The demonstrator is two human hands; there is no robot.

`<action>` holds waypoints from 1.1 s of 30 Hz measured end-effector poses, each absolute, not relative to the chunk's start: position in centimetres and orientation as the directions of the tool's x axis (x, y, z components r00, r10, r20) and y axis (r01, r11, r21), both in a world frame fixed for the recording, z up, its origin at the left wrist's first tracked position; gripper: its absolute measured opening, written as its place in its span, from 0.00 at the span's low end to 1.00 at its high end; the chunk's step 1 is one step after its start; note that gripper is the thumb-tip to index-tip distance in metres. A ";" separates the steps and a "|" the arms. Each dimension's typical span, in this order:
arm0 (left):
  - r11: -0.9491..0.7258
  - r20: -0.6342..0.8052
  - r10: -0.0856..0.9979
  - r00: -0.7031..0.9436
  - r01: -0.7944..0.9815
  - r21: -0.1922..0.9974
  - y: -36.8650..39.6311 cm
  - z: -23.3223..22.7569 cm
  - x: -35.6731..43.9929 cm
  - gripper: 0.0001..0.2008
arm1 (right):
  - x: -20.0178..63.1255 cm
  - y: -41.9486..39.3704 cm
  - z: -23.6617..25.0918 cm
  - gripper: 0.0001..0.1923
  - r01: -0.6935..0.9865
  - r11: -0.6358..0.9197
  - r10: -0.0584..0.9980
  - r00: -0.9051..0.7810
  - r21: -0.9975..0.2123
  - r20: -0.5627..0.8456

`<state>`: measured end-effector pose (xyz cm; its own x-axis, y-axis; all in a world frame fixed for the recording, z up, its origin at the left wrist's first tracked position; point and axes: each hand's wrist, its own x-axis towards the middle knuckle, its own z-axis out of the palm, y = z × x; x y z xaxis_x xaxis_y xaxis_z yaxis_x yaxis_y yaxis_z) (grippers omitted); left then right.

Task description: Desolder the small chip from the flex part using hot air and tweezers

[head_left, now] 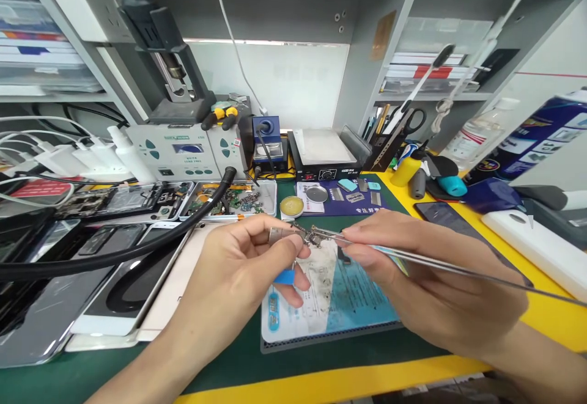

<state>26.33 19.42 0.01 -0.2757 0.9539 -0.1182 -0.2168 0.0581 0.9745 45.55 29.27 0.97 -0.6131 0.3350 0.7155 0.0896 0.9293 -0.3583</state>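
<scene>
Pinching a small metal phone part point(306, 235) in my left hand point(250, 269), fingers clamped on it above the blue repair mat point(348, 306); my right hand point(426, 282) grips tweezers point(413, 258) whose tips touch that part between both hands

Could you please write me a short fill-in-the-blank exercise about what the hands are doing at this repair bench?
1. The right hand holds a pair of metal ____, tips on the small component.
2. The left hand pinches that component above a ____ work mat.
3. The black hose lies to the ____ of both hands.
4. The bench edge is coloured ____.

Missing words: tweezers; blue; left; yellow
</scene>
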 end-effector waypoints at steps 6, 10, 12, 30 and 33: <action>0.050 -0.105 0.957 -0.272 -0.202 0.978 19.4 -0.1 26.3 0.09 | 45.4 29.0 1.3 0.07 0.095 0.940 0.313 -0.625 -0.328 0.715; 0.077 -0.126 0.953 -0.274 -0.185 0.980 19.3 0.1 26.4 0.10 | 45.1 29.0 1.5 0.07 0.065 0.945 0.291 -0.616 -0.320 0.732; 0.095 -0.144 0.945 -0.295 -0.174 0.980 19.3 0.3 26.5 0.10 | 45.0 29.0 1.5 0.07 0.052 0.954 0.265 -0.607 -0.296 0.749; 0.073 -0.124 0.949 -0.290 -0.180 0.981 19.3 0.2 26.4 0.09 | 45.4 29.2 0.7 0.05 -0.082 0.870 0.390 -0.490 -0.486 0.780; 0.070 -0.121 0.951 -0.284 -0.183 0.981 19.3 0.3 26.4 0.09 | 45.4 29.8 0.7 0.12 -0.097 0.711 0.597 -0.440 -0.697 0.670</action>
<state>26.40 19.29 0.26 -0.2841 0.9511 -0.1209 -0.1832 0.0699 0.9806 45.45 29.76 0.74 -0.4402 0.5972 0.6705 -0.0972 0.7106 -0.6968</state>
